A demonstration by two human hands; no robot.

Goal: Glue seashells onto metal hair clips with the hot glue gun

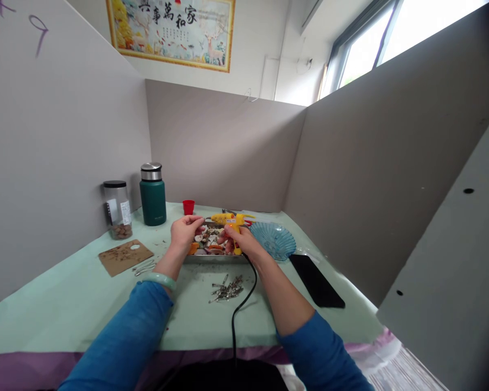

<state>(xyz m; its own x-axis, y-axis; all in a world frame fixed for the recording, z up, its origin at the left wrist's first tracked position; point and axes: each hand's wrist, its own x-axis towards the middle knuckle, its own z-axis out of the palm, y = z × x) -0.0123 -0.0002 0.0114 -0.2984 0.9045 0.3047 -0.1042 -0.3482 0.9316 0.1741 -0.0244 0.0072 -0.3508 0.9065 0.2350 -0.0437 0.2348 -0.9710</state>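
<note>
My right hand (pixel 237 239) is wrapped round a yellow hot glue gun (pixel 224 218), its nozzle pointing left and its black cord (pixel 244 304) running down toward me. At the nozzle, my left hand (pixel 186 231) has thumb and forefinger pinched together; what they hold is too small to make out. Both hands are above a metal tray (pixel 215 259) filled with shells (pixel 215 244) in white, brown and orange. A heap of small metal clips (pixel 229 289) lies on the green cloth in front of the tray.
Right of the tray sit a blue shell-shaped dish (pixel 274 240) and a black phone (pixel 318 281). On the left are a brown card (pixel 125 257), a clear jar (pixel 117 209) and a green flask (pixel 152 195). A red cup (pixel 188 207) stands behind. Grey partitions (pixel 224 146) enclose the table.
</note>
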